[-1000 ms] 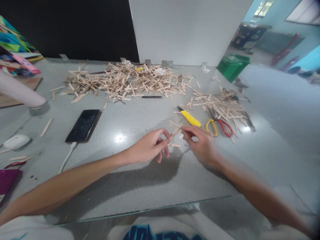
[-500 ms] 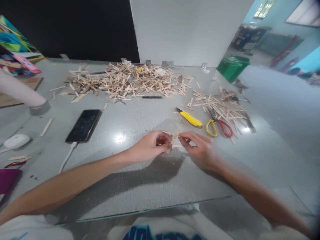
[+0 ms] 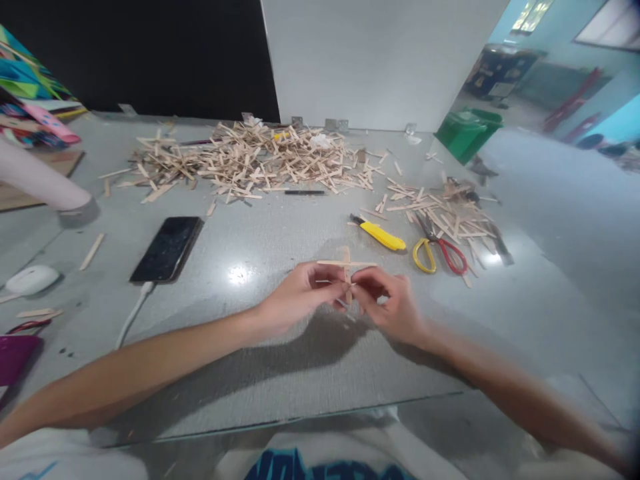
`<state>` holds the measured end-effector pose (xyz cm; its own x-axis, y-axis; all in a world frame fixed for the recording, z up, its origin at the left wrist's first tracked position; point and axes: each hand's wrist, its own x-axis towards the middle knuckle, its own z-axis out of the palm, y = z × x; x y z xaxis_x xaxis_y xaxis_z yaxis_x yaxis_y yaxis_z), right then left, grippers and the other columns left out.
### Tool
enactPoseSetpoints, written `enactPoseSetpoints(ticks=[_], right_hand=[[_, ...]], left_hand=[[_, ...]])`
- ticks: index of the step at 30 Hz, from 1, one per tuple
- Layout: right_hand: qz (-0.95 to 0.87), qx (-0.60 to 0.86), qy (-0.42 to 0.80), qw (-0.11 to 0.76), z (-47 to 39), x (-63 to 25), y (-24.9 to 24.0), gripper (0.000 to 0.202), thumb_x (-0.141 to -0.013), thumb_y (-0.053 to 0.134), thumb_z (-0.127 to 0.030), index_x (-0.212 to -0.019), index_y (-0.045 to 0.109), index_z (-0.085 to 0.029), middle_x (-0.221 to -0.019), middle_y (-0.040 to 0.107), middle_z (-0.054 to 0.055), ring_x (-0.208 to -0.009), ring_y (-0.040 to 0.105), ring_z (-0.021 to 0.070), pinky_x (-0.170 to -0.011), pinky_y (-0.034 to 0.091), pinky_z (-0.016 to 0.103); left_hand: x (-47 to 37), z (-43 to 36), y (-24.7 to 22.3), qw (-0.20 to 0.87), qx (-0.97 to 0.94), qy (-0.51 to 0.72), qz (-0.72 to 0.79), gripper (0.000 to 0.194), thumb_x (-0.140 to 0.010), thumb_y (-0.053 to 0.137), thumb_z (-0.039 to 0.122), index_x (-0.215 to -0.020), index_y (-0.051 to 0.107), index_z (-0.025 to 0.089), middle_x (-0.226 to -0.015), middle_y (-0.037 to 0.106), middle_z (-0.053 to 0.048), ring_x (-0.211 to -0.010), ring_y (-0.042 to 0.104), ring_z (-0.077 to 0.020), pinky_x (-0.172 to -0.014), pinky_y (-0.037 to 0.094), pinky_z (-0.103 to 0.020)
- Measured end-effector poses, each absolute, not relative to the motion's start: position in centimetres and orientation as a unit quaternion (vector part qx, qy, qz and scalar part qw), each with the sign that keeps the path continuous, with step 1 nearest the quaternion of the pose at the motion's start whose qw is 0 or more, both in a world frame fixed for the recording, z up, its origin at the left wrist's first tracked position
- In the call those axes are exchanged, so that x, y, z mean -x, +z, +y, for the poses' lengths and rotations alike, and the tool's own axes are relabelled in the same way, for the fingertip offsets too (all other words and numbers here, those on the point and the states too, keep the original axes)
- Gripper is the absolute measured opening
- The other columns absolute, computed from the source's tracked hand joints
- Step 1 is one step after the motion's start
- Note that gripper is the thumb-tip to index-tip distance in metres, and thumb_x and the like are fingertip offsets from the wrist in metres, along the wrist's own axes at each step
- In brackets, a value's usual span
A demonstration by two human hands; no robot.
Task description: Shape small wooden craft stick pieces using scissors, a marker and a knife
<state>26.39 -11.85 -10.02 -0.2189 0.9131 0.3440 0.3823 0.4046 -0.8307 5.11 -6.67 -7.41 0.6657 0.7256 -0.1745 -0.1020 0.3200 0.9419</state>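
Above the middle of the table I hold a small cross of wooden craft sticks (image 3: 347,257), one piece lying across another. My left hand (image 3: 317,288) is closed, thumb and fingers pinching the upright stick from the left. From the other side my right hand (image 3: 387,300) pinches at the same stick, its fingertips meeting those of the left hand. The crosspiece runs just above both hands. Fingers hide part of the lower upright. Beyond the right hand lie a yellow utility knife (image 3: 383,236) and scissors (image 3: 424,256) with one yellow and one red handle loop.
A large heap of wooden sticks (image 3: 280,160) spreads along the back, and a smaller stick pile (image 3: 450,210) lies at right. On the left are a phone (image 3: 167,250) with a white cable and a white mouse (image 3: 33,280). A green bin (image 3: 467,137) stands beyond the table.
The held sticks have turned, so the cross now shows plainly with its upright pointing away from me. My right hand has moved slightly left and down, closer to my left hand.
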Motion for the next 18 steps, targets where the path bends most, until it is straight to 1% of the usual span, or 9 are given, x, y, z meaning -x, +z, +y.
enactPoseSetpoints(ticks=[2,4,6,7,10,12,13,15,18], right_hand=[[-0.717,0.451,0.316,0.428,-11.9,-26.3,-10.0,0.006,-0.105,0.067,-0.028,-0.105,0.068,-0.022,-0.078,0.076,-0.001,-0.058,0.064,0.0116,-0.056,0.05,0.024],[-0.726,0.453,0.305,0.418,-11.9,-26.3,-9.8,0.007,-0.103,0.068,-0.028,-0.1,0.068,-0.022,-0.078,0.074,0.0,-0.058,0.061,0.0114,-0.056,0.049,0.025],[-0.731,0.455,0.286,0.42,-11.9,-26.5,-9.6,0.008,-0.102,0.067,-0.025,-0.095,0.068,-0.021,-0.076,0.072,-0.001,-0.057,0.059,0.0114,-0.056,0.048,0.025],[-0.731,0.459,0.273,0.424,-11.8,-26.6,-9.4,0.008,-0.1,0.067,-0.024,-0.093,0.067,-0.021,-0.074,0.07,-0.001,-0.058,0.059,0.0118,-0.056,0.047,0.025],[-0.73,0.473,0.229,0.437,-11.6,-27.1,-8.9,0.012,-0.097,0.064,-0.02,-0.085,0.065,-0.02,-0.069,0.066,-0.001,-0.057,0.057,0.0125,-0.056,0.044,0.027],[-0.728,0.483,0.227,0.431,-11.5,-27.4,-8.6,0.014,-0.096,0.062,-0.02,-0.083,0.064,-0.02,-0.067,0.064,-0.001,-0.055,0.055,0.0124,-0.055,0.042,0.027],[-0.725,0.486,0.237,0.427,-11.5,-27.5,-8.5,0.014,-0.096,0.062,-0.02,-0.083,0.064,-0.02,-0.067,0.064,-0.001,-0.055,0.055,0.0122,-0.054,0.041,0.027],[-0.723,0.486,0.267,0.413,-11.5,-27.6,-8.4,0.012,-0.096,0.063,-0.02,-0.084,0.063,-0.02,-0.068,0.063,-0.001,-0.056,0.053,0.0118,-0.055,0.041,0.027],[-0.726,0.473,0.317,0.386,-11.5,-27.6,-8.4,0.01,-0.096,0.064,-0.022,-0.086,0.061,-0.021,-0.07,0.058,-0.003,-0.058,0.049,0.0113,-0.056,0.039,0.026]], left_hand=[[-5.1,-6.7,-7.6,0.757,-0.508,0.274,0.308,0.035,-0.084,0.093,0.041,-0.091,0.073,0.014,-0.089,0.072,-0.003,-0.079,0.072,-0.0148,-0.079,0.063,-0.031],[-5.0,-6.6,-7.5,0.754,-0.515,0.26,0.316,0.033,-0.086,0.092,0.041,-0.091,0.074,0.014,-0.089,0.072,-0.003,-0.081,0.072,-0.0151,-0.078,0.062,-0.03],[-4.7,-6.4,-7.2,0.739,-0.532,0.241,0.336,0.033,-0.087,0.09,0.039,-0.1,0.075,0.014,-0.091,0.073,-0.004,-0.083,0.071,-0.0154,-0.075,0.06,-0.029],[-4.5,-6.2,-7.0,0.731,-0.538,0.234,0.348,0.036,-0.087,0.091,0.037,-0.109,0.074,0.014,-0.093,0.074,-0.004,-0.084,0.071,-0.0158,-0.073,0.059,-0.028],[-3.9,-5.4,-6.2,0.72,-0.548,0.23,0.358,0.068,-0.081,0.094,0.03,-0.139,0.06,0.019,-0.108,0.076,-0.006,-0.088,0.073,-0.0181,-0.073,0.059,-0.03],[-3.5,-5.1,-5.8,0.708,-0.574,0.228,0.342,0.078,-0.083,0.094,0.03,-0.149,0.053,0.022,-0.123,0.075,-0.01,-0.093,0.076,-0.0191,-0.077,0.06,-0.032],[-3.3,-5.0,-5.6,0.695,-0.595,0.225,0.335,0.078,-0.085,0.093,0.031,-0.151,0.052,0.023,-0.129,0.075,-0.011,-0.096,0.077,-0.0194,-0.08,0.061,-0.032],[-3.2,-4.9,-5.4,0.668,-0.631,0.216,0.329,0.074,-0.089,0.091,0.034,-0.151,0.053,0.023,-0.131,0.075,-0.012,-0.101,0.078,-0.0206,-0.084,0.061,-0.033],[-3.4,-5.1,-5.5,0.66,-0.649,0.205,0.318,0.065,-0.094,0.085,0.037,-0.149,0.055,0.02,-0.12,0.079,-0.012,-0.099,0.079,-0.0213,-0.085,0.062,-0.034]])
